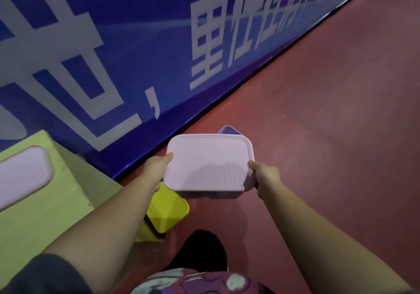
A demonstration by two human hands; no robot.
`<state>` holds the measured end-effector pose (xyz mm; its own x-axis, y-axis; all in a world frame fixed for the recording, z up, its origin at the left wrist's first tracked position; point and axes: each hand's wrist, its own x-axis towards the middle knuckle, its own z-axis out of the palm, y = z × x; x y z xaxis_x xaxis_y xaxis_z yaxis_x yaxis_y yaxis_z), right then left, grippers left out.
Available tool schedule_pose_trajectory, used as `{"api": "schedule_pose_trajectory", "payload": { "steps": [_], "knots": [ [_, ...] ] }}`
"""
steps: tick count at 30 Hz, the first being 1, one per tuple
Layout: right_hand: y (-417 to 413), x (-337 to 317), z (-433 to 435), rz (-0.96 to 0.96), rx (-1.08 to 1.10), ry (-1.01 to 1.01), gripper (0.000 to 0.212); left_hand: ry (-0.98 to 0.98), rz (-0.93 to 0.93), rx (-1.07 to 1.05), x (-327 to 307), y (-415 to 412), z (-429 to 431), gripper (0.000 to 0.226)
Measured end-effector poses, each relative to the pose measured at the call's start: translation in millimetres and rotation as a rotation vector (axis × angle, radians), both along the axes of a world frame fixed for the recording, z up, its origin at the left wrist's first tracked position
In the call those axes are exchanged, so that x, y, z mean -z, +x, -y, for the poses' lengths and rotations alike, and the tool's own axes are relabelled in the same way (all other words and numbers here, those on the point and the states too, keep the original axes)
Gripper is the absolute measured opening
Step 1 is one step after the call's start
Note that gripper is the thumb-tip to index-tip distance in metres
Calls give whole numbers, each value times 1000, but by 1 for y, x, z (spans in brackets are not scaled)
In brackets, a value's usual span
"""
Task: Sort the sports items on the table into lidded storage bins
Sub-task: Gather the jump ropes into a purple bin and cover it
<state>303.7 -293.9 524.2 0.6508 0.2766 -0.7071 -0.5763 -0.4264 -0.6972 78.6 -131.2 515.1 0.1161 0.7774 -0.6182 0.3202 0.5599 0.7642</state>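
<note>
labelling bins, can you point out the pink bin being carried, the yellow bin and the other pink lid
pink bin (209, 164): head view, middle of its lid
yellow bin (169, 211): head view, lid top
other pink lid (22, 175): head view, its flat top

Pink lidded bin gripped by both hands, left hand, right hand

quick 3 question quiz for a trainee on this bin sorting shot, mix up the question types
1. True or false: the pink lidded bin rests on the floor.
2. Which hands hold it? A) left hand only B) right hand only C) both
3. Fill in: the lid of the bin partly hidden below the left forearm is ___.

Key: 1 false, it is held above the red floor. 2 C, one hand on each short side. 3 yellow.
</note>
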Motion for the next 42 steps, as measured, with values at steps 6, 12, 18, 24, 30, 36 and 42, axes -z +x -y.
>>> {"api": "schedule_pose_trajectory", "payload": {
  "steps": [6, 12, 18, 24, 30, 36, 42],
  "knots": [
    [54, 11, -57, 58, -94, -23, 16, -102, 61, -74, 13, 44, -46, 11],
    [121, 13, -133, 99, -196, -84, 22, -165, 82, -138, 28, 98, -99, 22],
    [169, 0, -200, 164, -321, -101, 22, -155, 91, -223, 8, 134, -137, 23],
    [184, 11, -284, 184, -566, -148, 15, -189, 125, -414, 10, 130, -159, 19],
    [164, 29, -367, 224, -1027, -159, 26, -210, 149, -739, 19, 110, -134, 23],
    [138, 47, -414, 189, -1433, -55, 5, -228, 100, -1093, 40, 128, -84, 26],
    [96, 90, -414, 244, -1648, 8, 2, -230, 81, -1208, 85, 150, -22, 52]
  ]
}}
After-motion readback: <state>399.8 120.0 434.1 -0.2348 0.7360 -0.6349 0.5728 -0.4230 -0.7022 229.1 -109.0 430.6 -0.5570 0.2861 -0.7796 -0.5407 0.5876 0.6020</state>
